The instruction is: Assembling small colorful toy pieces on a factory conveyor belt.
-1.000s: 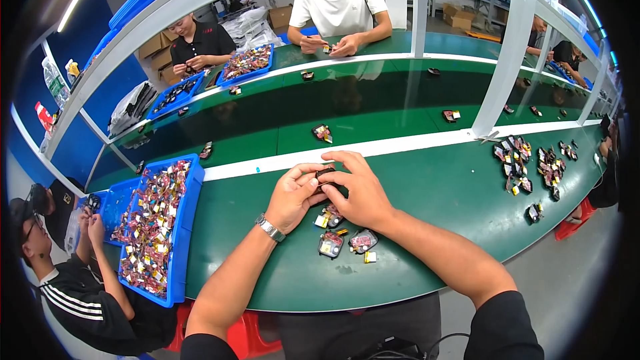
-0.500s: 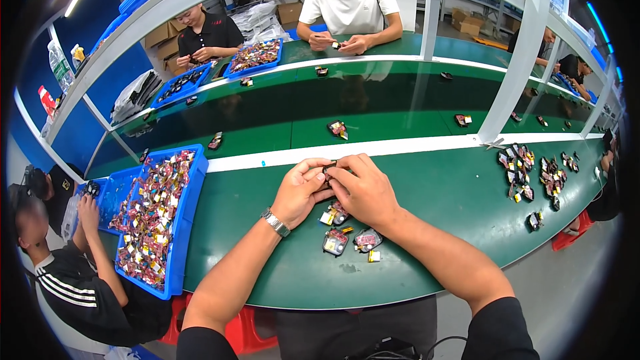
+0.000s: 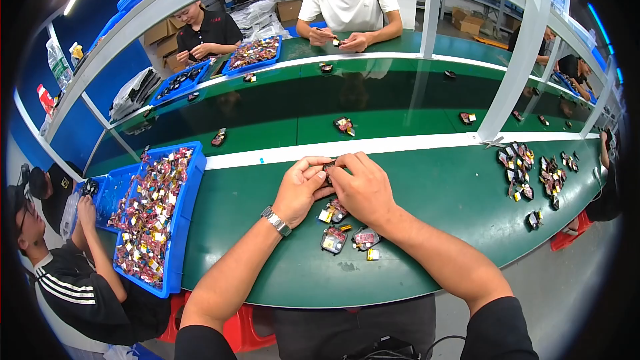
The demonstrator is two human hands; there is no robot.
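My left hand (image 3: pixel 300 188), with a metal watch on its wrist, is closed on a small black electronic unit (image 3: pixel 328 169). Thumb and fingers of my right hand (image 3: pixel 364 190) pinch at the same unit from the other side, and together the hands cover most of it. Just below them on the green table lie several similar units: an open one (image 3: pixel 334 240) with a clear-grey shell, a second one (image 3: pixel 365 237) beside it with a white and yellow battery (image 3: pixel 373 254), and a third (image 3: pixel 334 211) partly under my right hand.
A blue bin (image 3: pixel 193 210) heaped with red circuit boards and batteries stands at left. Piles of black units (image 3: pixel 517 172) lie at right. Beyond the white rail (image 3: pixel 293 153) a green conveyor (image 3: pixel 267 123) carries spaced units. Co-workers sit across and at left; a metal post (image 3: pixel 517 67) rises at right.
Units on the conveyor have shifted slightly to the right. My right fingers have moved a little over the held unit; both hands stay in nearly the same place.
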